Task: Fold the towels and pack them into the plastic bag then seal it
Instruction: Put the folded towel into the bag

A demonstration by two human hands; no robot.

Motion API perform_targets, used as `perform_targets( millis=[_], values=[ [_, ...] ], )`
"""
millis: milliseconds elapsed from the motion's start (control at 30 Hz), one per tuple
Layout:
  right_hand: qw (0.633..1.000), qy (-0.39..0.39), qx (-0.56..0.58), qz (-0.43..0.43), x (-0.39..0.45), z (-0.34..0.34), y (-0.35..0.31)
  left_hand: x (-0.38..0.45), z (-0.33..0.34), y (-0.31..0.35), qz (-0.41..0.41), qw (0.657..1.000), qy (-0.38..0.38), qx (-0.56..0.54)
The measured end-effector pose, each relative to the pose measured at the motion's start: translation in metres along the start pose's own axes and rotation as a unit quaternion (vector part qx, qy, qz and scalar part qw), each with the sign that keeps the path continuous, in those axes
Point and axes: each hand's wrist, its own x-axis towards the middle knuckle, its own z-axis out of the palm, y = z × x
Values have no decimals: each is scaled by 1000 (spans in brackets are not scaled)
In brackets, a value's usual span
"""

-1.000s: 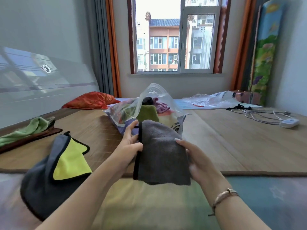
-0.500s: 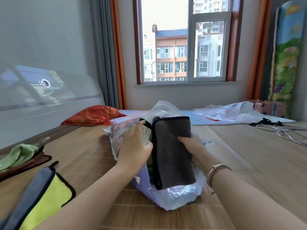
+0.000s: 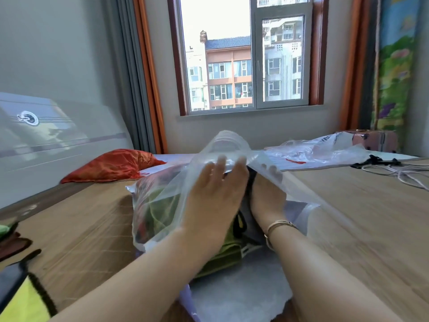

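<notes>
Reaching, head view: both hands are inside the mouth of the clear plastic bag (image 3: 162, 196) on the bamboo mat (image 3: 348, 217).
Left hand (image 3: 216, 194): fingers straight and together, lifting the upper film.
Right hand (image 3: 267, 196): fingers extended under the film; blurred, so any grip is unclear.
Towels: green towel (image 3: 162, 210) and dark towel (image 3: 250, 180) inside the bag.

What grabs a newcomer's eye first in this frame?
Dead centre, both hands reach into a clear plastic bag stuffed with towels: the left hand flat against the film, the right hand deeper inside. Behind it, an orange-red cushion lies at left, under a bright window.
</notes>
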Motion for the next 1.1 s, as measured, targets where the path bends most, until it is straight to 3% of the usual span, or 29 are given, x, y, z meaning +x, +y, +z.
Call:
perform_targets(
  millis=[67,133,233,300,400,667,733,800,867,933,1000,1100],
  values=[
    [998,-50,-13,-40,-2,-3,8,-1,-4,23,9,996,-83,-31],
    [994,-105,0,-15,-2,-10,13,-3,-1,38,-41,971,-226,-63],
    [994,-98,-33,-33,-5,-10,12,-6,22,44,-168,885,-427,-79],
    [986,-141,-8,-85,-20,-2,12,-15,35,38,-212,862,-453,-84],
    [965,-222,-38,-136,-36,10,21,-35,52,27,-229,860,-444,-107],
    [931,-288,-140,-173,-14,28,25,-47,39,14,-141,868,-468,-92],
    [929,-305,-129,-165,-10,30,26,-41,21,14,-95,918,-370,-104],
    [931,-310,-111,-157,-10,29,28,-35,3,17,-36,978,-179,-96],
    [941,-291,-83,-154,-12,26,30,-24,-7,15,13,994,-19,-105],
    [938,-300,-73,-156,-16,21,31,-8,-10,6,37,992,46,-107],
    [932,-324,-75,-144,-20,14,30,11,-15,-3,20,999,26,0],
    [930,-331,-107,-119,-23,1,27,38,-17,-14,-30,989,-130,69]
  ],
)
